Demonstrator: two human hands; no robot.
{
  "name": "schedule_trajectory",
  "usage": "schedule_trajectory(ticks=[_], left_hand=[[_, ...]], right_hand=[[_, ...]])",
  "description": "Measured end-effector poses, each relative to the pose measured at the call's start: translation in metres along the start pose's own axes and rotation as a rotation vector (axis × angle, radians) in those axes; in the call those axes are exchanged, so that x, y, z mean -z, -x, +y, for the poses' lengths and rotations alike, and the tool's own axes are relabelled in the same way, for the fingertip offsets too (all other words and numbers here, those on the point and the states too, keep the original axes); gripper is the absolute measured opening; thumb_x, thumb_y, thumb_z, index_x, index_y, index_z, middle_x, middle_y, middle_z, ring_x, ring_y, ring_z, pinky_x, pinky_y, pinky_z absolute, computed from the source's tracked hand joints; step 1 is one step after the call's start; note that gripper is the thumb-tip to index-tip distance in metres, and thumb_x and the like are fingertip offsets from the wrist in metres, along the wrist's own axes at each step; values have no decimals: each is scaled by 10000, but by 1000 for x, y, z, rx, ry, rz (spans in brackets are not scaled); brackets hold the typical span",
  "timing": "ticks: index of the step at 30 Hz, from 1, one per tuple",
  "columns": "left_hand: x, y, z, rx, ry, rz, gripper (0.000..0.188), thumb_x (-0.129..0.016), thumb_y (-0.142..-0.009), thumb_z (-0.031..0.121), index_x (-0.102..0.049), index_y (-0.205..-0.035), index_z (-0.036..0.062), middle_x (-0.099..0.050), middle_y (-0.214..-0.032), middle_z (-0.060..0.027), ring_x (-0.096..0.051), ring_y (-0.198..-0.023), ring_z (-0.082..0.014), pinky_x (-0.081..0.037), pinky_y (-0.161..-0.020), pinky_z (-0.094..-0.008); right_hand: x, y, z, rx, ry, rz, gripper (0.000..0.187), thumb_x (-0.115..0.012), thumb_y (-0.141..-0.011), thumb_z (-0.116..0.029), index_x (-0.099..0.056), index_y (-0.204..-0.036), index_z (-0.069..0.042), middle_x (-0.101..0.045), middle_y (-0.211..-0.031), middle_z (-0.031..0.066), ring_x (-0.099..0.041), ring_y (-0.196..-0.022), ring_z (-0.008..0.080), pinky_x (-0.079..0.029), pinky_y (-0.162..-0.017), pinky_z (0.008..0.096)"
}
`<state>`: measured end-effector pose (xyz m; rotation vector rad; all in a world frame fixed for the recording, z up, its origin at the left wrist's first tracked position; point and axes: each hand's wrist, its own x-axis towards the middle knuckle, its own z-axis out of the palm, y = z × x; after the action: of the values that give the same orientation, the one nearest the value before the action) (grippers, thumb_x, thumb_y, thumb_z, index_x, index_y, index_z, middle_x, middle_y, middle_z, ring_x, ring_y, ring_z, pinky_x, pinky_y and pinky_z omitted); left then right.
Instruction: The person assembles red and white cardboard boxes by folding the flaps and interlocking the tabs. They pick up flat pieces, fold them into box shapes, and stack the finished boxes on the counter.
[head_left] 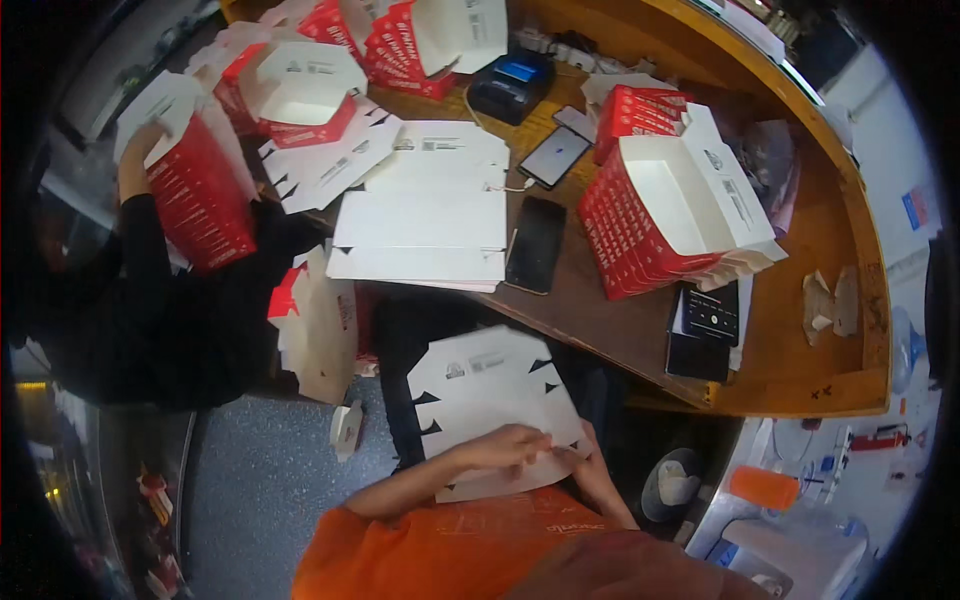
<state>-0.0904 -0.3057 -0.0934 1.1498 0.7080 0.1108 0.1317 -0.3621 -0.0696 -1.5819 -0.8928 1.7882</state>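
A flat white cardboard box blank (490,405) with notched edges lies across my lap, its near end against my orange shirt. My left hand (505,447) reaches over the blank from the left, fingers curled together at its near right part. At the right edge, my right hand (583,455) grips the cardboard, thumb side up. Some fingertips of both hands are hidden or blurred. Ahead on the table, a stack of similar flat blanks (420,220) lies with the white side up.
Red and white folded boxes (650,225) stand at the right, with more boxes (300,95) at the back left. Phones (537,245) and a black device (510,85) lie between. At left, a co-worker's hand (145,145) is inside a tall red box (200,190). A bin (670,487) stands at lower right.
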Motion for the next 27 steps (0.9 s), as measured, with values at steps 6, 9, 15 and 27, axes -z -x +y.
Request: schedule_trajectory(ticks=[6, 9, 15, 27], left_hand=[[10, -46, -27, 22, 408, 273, 616, -551, -1033, 533, -592, -1174, -66, -691, -908, -179, -751, -783, -292, -633, -649, -366], [24, -47, -46, -136, 709, 235, 373, -575, -1061, 324, -609, -1194, -23, -705, -1027, -146, -729, -984, -296, -620, -830, -397], [32, -41, -31, -184, 849, 196, 244, -664, -1006, 195, -618, -1182, 32, -681, -1096, -99, -689, -1007, -242, -565, -932, -393], [28, -69, -25, -236, 588, 335, 219, -563, -1050, 93, -623, -1251, 31, -681, -1174, -106, -685, -1067, -227, -595, -903, -372]], right_hand=[[-5, -22, 18, 395, 388, -45, 430, -673, -934, -3, -540, -1343, -11, -644, -1193, 88, -614, -1141, 199, -491, -994, 336], [4, -30, 29, 300, 167, 175, 407, -752, -919, -69, -571, -1279, -11, -665, -1147, 94, -641, -1058, 176, -529, -912, 322], [26, -41, 57, 267, 147, 442, 338, -805, -886, -88, -626, -1159, -3, -703, -974, 86, -683, -832, 144, -566, -676, 273], [17, -36, -11, 621, 529, 268, 192, -856, -810, -126, -722, -728, -16, -658, -758, 97, -656, -701, 185, -513, -632, 308]])
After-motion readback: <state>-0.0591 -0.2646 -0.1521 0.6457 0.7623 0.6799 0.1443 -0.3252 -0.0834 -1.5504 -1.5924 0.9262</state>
